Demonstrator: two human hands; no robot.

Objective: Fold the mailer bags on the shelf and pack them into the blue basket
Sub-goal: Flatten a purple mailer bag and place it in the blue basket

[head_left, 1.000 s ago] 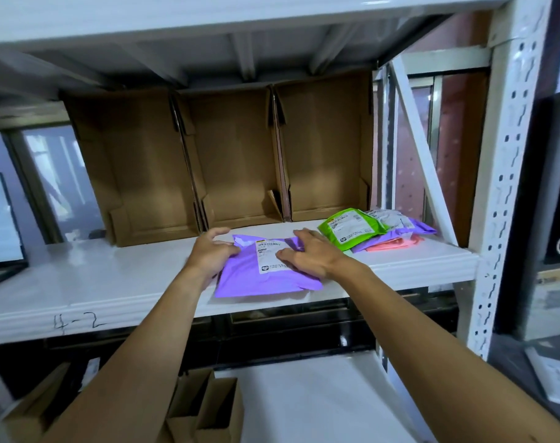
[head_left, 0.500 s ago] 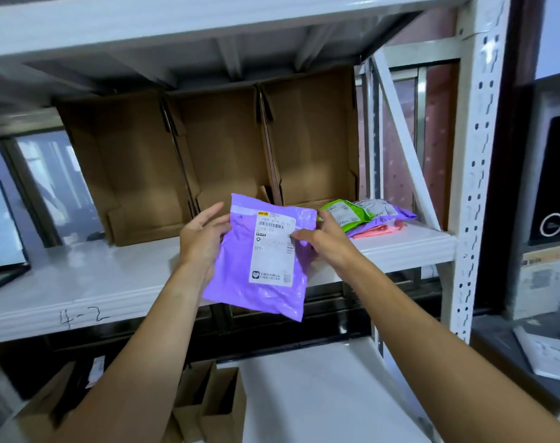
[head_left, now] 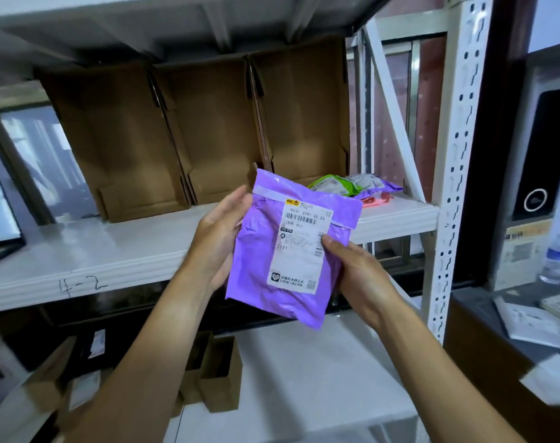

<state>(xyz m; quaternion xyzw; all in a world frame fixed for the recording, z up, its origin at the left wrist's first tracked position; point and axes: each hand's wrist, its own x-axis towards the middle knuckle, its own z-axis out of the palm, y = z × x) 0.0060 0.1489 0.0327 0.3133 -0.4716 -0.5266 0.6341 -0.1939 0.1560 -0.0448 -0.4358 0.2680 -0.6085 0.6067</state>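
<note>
The purple bag hangs between the two grips, in front of the shelf. The right grip pinches its right edge and the left grip cups its left edge. The bag looks light, soft and slippery, so I think the edges give the best hold.

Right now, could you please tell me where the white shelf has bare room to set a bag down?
The shelf is bare along its front before the cardboard bins, left of the held purple mailer. Its right end, by the upright post, is crowded with piled mailers.
</note>
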